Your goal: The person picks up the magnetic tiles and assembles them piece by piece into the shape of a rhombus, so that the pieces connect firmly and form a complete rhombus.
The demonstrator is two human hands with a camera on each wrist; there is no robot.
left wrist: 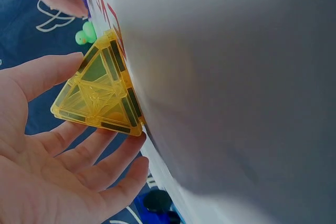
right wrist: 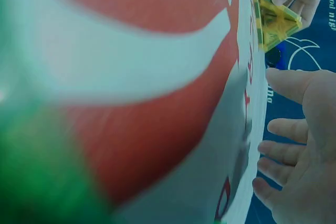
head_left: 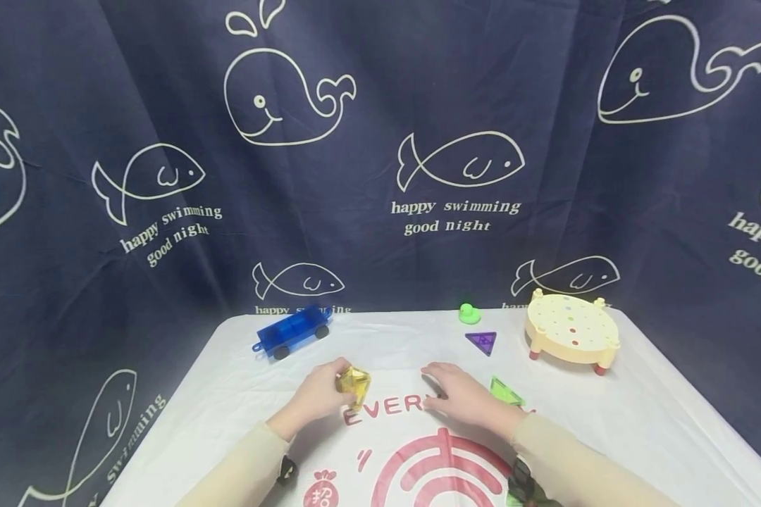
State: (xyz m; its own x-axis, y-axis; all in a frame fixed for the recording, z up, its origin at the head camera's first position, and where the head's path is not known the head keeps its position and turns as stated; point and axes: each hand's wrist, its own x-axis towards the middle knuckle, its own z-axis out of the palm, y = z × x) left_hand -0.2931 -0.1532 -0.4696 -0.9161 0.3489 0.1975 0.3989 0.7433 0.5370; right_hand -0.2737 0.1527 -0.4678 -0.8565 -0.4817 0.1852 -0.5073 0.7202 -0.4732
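A translucent yellow pyramid of triangular magnetic tiles (head_left: pixel 355 384) stands near the middle of the white table. My left hand (head_left: pixel 319 392) holds it, thumb on one side and fingers along the other, as the left wrist view shows up close. Across from it, my right hand (head_left: pixel 459 396) hovers low over the table, fingers spread and nothing between them; the right wrist view shows its fingers (right wrist: pixel 286 150) apart from the pyramid. Just beside the right hand lies a green triangular tile (head_left: pixel 506 391), partly hidden by it.
A blue wheeled car base (head_left: pixel 294 332) sits at the back left. Toward the back right are a green toy duck (head_left: pixel 468 314), a purple triangular tile (head_left: pixel 483 342) and a cream round pegged stool (head_left: pixel 572 329). Something green (head_left: pixel 515 501) shows under the right forearm at the front edge.
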